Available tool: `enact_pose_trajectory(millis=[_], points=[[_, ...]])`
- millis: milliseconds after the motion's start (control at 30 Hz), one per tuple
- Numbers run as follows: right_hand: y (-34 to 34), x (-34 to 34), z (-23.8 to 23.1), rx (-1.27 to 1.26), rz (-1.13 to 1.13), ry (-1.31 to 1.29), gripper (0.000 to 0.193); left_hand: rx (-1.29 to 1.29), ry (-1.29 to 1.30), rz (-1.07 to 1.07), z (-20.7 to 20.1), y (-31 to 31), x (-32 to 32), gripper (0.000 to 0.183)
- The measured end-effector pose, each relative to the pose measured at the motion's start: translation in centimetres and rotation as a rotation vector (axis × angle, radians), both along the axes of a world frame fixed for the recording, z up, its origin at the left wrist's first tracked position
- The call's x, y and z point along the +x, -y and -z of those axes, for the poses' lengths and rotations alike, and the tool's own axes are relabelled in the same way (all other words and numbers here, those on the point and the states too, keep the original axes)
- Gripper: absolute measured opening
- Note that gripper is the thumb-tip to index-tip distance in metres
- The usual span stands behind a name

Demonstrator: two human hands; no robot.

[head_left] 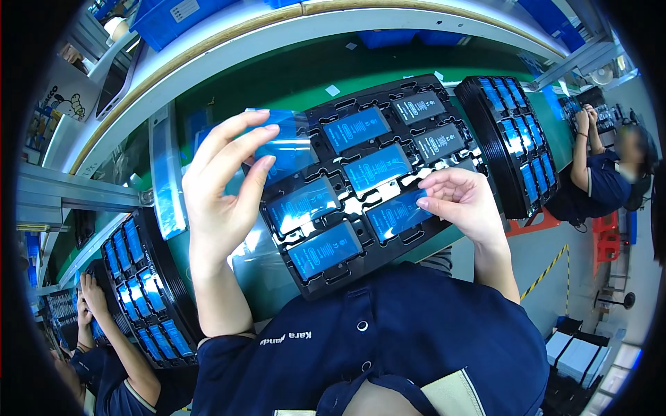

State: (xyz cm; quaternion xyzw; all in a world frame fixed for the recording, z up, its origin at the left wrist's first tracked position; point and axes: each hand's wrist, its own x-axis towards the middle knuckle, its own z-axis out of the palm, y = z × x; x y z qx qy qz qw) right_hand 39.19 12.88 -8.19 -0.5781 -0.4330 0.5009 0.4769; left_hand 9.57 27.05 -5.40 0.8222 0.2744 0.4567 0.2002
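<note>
A black tray (333,281) with cut-out pockets lies before me, tilted to the right. It holds several flat battery packs, such as a blue-filmed battery (324,251) at the front left and a bare dark grey battery (420,107) at the far right. My left hand (225,163) hangs over the tray's far left corner, fingers curved at the edge of a see-through blue film (295,142). Over the right side, my right hand (458,201) has thumb and forefinger brought together at the corner of another blue-filmed battery (397,216). Whatever lies between those fingertips is hidden.
Stacked trays of blue-filmed batteries stand at the right (510,149) and left (149,291). Clear plastic sheeting (260,267) lies by my left forearm. A white shelf edge (333,21) runs along the back. Co-workers sit on both sides.
</note>
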Motion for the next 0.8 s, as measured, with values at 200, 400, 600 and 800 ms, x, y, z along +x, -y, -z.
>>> enact_pose_trajectory(millis=[200, 400, 600, 800], points=[[-0.2, -0.03, -0.06, -0.003, -0.009, 0.023, 0.023, -0.04, -0.041, -0.017, -0.62, 0.33, -0.12, 0.033], [-0.2, 0.03, 0.02, -0.007, -0.006, 0.023, 0.023, -0.039, -0.041, -0.012, -0.33, 0.14, -0.2, 0.033], [-0.25, 0.09, -0.06, -0.012, -0.004, 0.015, 0.025, -0.05, -0.045, -0.014, -0.3, 0.19, -0.13, 0.033], [-0.18, -0.09, 0.1, 0.01, -0.012, 0.045, 0.021, -0.047, -0.049, -0.022, -0.32, 0.32, -0.03, 0.034]])
